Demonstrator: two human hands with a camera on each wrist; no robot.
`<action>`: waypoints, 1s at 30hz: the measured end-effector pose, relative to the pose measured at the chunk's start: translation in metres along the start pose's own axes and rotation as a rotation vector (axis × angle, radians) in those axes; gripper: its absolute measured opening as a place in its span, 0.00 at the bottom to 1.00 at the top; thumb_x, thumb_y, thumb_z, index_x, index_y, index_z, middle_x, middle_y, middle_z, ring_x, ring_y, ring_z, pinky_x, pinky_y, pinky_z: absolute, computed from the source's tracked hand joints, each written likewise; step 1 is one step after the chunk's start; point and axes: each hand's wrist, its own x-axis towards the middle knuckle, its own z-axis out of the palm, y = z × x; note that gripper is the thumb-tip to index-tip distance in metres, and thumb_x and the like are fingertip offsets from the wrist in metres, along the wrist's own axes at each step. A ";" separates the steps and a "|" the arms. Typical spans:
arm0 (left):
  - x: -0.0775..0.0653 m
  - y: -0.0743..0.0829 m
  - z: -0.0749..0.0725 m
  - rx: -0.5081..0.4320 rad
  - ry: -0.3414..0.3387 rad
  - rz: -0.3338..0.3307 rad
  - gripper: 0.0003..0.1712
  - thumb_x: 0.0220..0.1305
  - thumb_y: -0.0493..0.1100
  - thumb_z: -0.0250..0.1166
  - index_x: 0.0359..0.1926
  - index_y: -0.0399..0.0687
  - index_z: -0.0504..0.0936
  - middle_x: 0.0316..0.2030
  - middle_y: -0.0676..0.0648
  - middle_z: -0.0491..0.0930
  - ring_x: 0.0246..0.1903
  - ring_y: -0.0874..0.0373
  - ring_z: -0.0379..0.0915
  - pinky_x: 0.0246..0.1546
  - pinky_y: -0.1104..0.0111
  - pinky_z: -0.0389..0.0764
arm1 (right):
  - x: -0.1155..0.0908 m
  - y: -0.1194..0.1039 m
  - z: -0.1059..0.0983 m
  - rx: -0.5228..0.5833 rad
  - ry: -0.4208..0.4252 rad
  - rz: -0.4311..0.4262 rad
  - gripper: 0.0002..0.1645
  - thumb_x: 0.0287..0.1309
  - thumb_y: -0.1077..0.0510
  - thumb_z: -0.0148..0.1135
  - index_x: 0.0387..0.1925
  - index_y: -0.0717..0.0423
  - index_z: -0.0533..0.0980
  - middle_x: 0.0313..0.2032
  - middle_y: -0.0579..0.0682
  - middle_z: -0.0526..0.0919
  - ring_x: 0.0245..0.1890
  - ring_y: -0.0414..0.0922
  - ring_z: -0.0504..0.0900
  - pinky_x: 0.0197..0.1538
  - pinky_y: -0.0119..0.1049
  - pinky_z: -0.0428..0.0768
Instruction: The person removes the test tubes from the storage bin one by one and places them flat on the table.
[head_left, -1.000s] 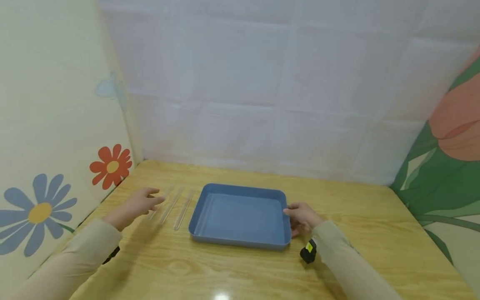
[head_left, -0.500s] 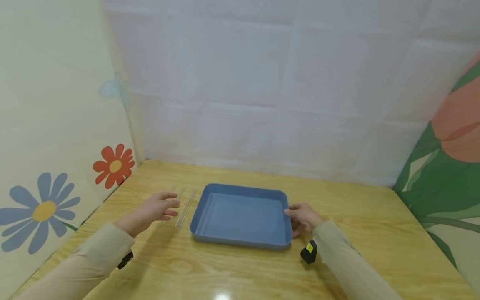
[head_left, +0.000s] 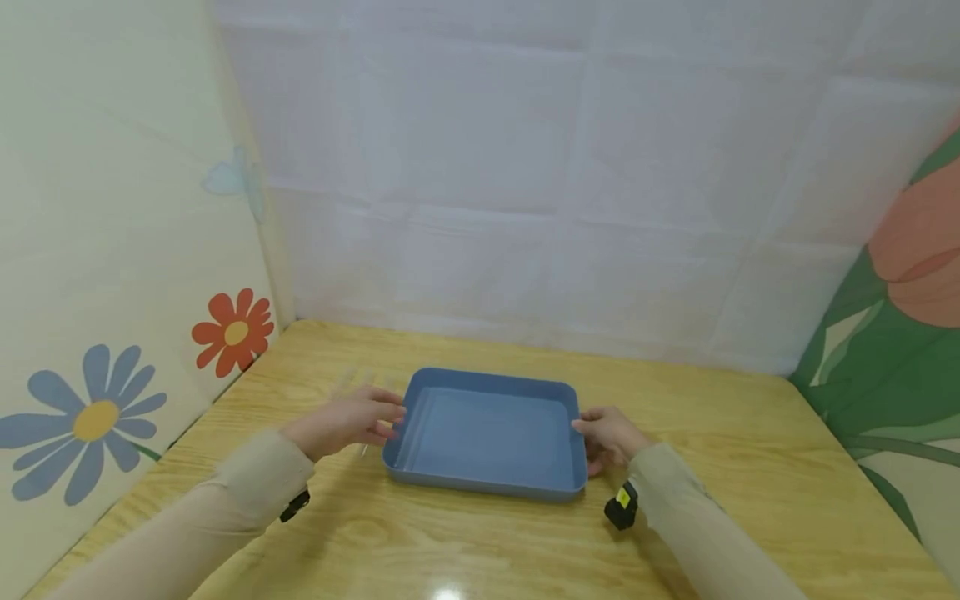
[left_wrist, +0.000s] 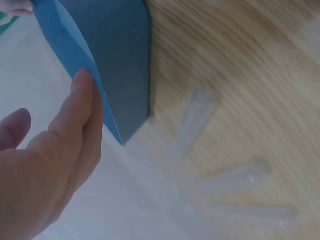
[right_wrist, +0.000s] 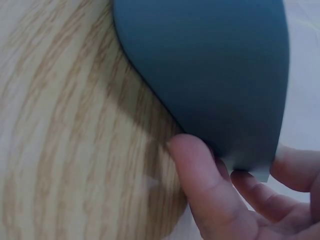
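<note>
A shallow blue tray (head_left: 487, 437) rests on the wooden table between both hands. At its right end, my right hand (head_left: 611, 435) grips the wall, the thumb at the rim and the fingers on the outside; the right wrist view shows this wall (right_wrist: 215, 85) up close. My left hand (head_left: 352, 422) is at the tray's left end. Its fingers (left_wrist: 82, 95) are fairly straight against or very near the wall, with the thumb apart. Three clear tubes lie left of the tray, mostly hidden behind the left hand in the head view: one tube (left_wrist: 195, 120) nearest the tray, then another tube (left_wrist: 235, 177) and a third tube (left_wrist: 255, 215).
The wood-grain table (head_left: 480, 542) extends in front of the tray and to its right. A white sheet (head_left: 480, 208) hangs behind it. Flower-printed panels stand at the left (head_left: 97, 250) and right. Pale streaks run along the tray's left inside.
My left hand has moved right, passing over the tubes to the tray's left end. My right hand has kept its grip on the tray, which stays in place.
</note>
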 end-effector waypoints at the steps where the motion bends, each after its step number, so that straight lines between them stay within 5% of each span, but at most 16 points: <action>1: 0.001 0.001 0.003 -0.003 -0.019 -0.008 0.32 0.72 0.39 0.52 0.67 0.21 0.55 0.59 0.24 0.67 0.49 0.39 0.75 0.48 0.55 0.79 | 0.000 0.001 0.000 -0.002 -0.003 0.001 0.31 0.71 0.61 0.50 0.67 0.77 0.56 0.45 0.67 0.76 0.32 0.52 0.79 0.28 0.44 0.83; 9: 0.011 0.011 0.014 0.030 -0.082 -0.051 0.38 0.72 0.41 0.53 0.69 0.21 0.47 0.63 0.24 0.61 0.54 0.37 0.71 0.55 0.50 0.73 | -0.001 -0.001 -0.001 0.003 -0.008 0.002 0.31 0.72 0.61 0.50 0.67 0.76 0.56 0.43 0.66 0.77 0.30 0.51 0.79 0.27 0.43 0.83; 20: 0.028 0.024 0.028 0.083 -0.053 -0.180 0.43 0.70 0.42 0.57 0.71 0.22 0.43 0.64 0.22 0.57 0.60 0.31 0.61 0.58 0.48 0.69 | -0.002 -0.001 -0.001 0.019 -0.016 0.006 0.31 0.72 0.61 0.51 0.67 0.77 0.56 0.45 0.68 0.77 0.32 0.52 0.80 0.29 0.45 0.84; 30: 0.039 0.024 0.031 0.163 -0.039 -0.203 0.47 0.68 0.41 0.59 0.71 0.23 0.40 0.60 0.23 0.63 0.53 0.33 0.69 0.53 0.49 0.73 | 0.001 -0.001 -0.003 0.011 -0.007 0.012 0.32 0.72 0.60 0.50 0.68 0.76 0.55 0.50 0.69 0.74 0.36 0.54 0.80 0.28 0.45 0.83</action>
